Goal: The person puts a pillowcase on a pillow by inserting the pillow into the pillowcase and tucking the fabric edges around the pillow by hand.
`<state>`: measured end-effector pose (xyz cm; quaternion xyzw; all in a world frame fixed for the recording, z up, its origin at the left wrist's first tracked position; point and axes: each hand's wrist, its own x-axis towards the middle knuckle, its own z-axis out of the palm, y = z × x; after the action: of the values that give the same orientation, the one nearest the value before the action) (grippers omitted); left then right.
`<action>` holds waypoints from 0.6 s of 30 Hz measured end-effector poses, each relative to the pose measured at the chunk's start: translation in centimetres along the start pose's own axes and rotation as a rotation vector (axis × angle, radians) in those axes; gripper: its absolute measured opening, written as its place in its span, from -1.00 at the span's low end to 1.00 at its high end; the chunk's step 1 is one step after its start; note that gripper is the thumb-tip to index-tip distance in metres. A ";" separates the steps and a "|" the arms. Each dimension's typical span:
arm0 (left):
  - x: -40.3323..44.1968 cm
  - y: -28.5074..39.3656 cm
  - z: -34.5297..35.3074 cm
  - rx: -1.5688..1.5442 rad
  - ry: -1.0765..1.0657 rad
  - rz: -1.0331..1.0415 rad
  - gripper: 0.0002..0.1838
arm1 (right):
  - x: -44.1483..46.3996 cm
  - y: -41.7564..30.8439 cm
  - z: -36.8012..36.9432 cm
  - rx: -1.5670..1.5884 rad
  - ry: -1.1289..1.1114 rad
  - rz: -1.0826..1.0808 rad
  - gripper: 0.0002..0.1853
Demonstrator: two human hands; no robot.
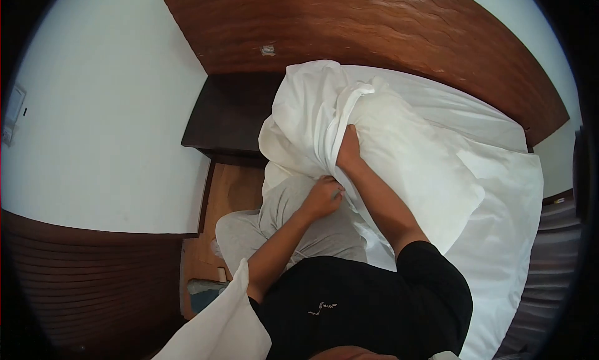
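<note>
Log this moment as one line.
Left hand: holds pillowcase edge | right hand: partly hidden by pillowcase | pillow: partly covered, on bed

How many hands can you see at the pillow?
2. The left hand is closed on the lower edge of the cloth; the right hand is between cloth and pillow, its fingers hidden. No others show.

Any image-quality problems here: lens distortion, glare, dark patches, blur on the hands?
Head view: strong wide-angle distortion, black corners, headboard edges looking bowed; head view: sheen on the headboard's right part, pillow pale and low in contrast; head view: nightstand dark, with little detail; head view: left hand without obvious blur, right hand partly hidden by white cloth.
</note>
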<state>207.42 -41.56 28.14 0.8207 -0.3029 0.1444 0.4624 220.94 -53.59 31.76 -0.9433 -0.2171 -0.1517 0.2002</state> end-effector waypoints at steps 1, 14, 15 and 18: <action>0.8 0.5 -1.3 -0.054 0.031 -0.051 -0.91 | -0.4 0.3 0.6 0.002 0.003 -0.010 -0.67; 9.5 -4.6 -2.1 -0.282 0.040 -0.461 -0.45 | 6.0 8.7 -13.8 0.531 -0.632 -0.212 -0.73; 9.4 -4.1 -2.0 -0.290 0.031 -0.521 -0.38 | 7.1 11.3 -13.9 0.485 -0.451 -0.110 -0.74; 8.5 -3.9 -2.3 -0.275 0.009 -0.595 -0.34 | 10.2 20.6 -11.4 0.291 -0.070 0.331 -0.45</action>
<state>216.57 -41.16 31.10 0.8025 -0.0644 -0.0356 0.5921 237.13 -72.10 39.11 -0.9319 -0.0856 -0.0512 0.3488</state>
